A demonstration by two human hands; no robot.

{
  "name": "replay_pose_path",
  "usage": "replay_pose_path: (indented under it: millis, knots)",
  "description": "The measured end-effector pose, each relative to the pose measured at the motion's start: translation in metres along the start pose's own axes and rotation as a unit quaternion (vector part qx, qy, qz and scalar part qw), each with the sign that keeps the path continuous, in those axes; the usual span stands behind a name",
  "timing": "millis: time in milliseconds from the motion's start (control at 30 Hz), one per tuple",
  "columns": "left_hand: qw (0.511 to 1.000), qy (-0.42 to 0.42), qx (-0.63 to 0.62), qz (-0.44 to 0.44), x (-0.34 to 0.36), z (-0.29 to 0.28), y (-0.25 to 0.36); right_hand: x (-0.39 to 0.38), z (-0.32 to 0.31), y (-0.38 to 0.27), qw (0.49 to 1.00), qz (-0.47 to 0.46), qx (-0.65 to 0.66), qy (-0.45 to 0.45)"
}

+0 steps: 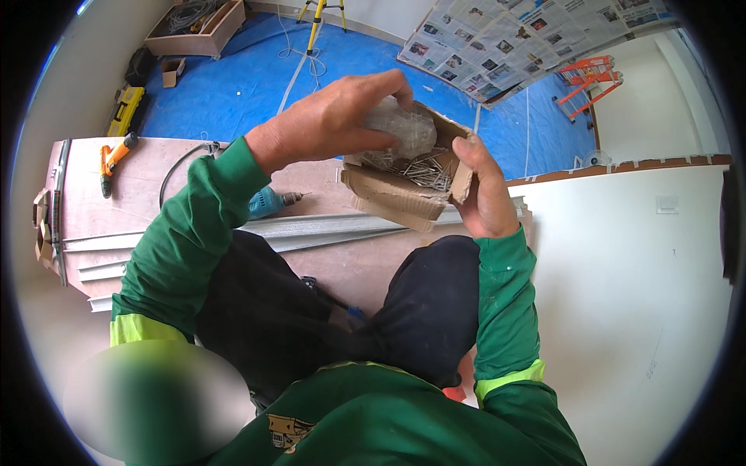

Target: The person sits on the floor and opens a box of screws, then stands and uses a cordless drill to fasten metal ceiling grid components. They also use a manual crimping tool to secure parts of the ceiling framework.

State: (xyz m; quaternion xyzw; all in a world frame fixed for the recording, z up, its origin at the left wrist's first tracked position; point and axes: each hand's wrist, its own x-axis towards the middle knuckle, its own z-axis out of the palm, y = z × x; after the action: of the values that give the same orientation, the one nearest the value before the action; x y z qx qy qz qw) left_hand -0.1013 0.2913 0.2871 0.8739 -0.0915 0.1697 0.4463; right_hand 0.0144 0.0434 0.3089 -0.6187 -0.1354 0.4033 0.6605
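Note:
In front of me, above the workbench, I hold a small open cardboard box (388, 193). My right hand (488, 190) grips its right end, thumb over the rim and fingers down the outside. Loose metal nails or screws (427, 171) lie jumbled in the box; their exact kind is hard to make out. My left hand (342, 116) reaches over the box's left end, its fingers closed around a crumpled clear plastic bag (412, 132). The bag sits partly within the box, and what it contains cannot be told.
Beneath the box, long metal channels (311, 231) cross the pinkish board (334, 175). A teal drill (266, 203) and an orange power tool (114, 161) lie on it. Beyond are blue floor sheeting (225, 93), a yellow tripod (314, 31), a wooden crate (206, 45) and an orange ladder (587, 78).

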Motion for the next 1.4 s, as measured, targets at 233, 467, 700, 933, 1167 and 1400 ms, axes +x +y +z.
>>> replay_pose_path:
  millis: [233,467,700,933,1167,1400]
  knots:
    - [0.990,0.080,0.091,0.070,0.004,0.003,0.017,0.011,0.000,0.002,0.994,0.005,0.109,0.014]
    - [0.978,0.102,0.176,0.046,0.001,0.007,0.044,0.018,0.008,0.004,0.982,-0.019,0.186,0.019]
    - [0.956,0.053,0.289,0.012,-0.017,0.026,0.090,0.018,0.010,0.006,0.977,-0.040,0.211,-0.010]
    - [0.962,-0.014,0.269,0.037,-0.031,0.059,0.110,0.016,0.008,0.010,0.956,-0.035,0.284,-0.055]
    - [0.943,-0.022,0.309,0.125,-0.030,0.080,0.109,0.013,0.002,0.008,0.963,-0.042,0.260,-0.061]
    - [0.918,-0.026,0.374,0.132,-0.036,0.092,0.115,0.018,0.008,0.009,0.967,-0.033,0.241,-0.071]
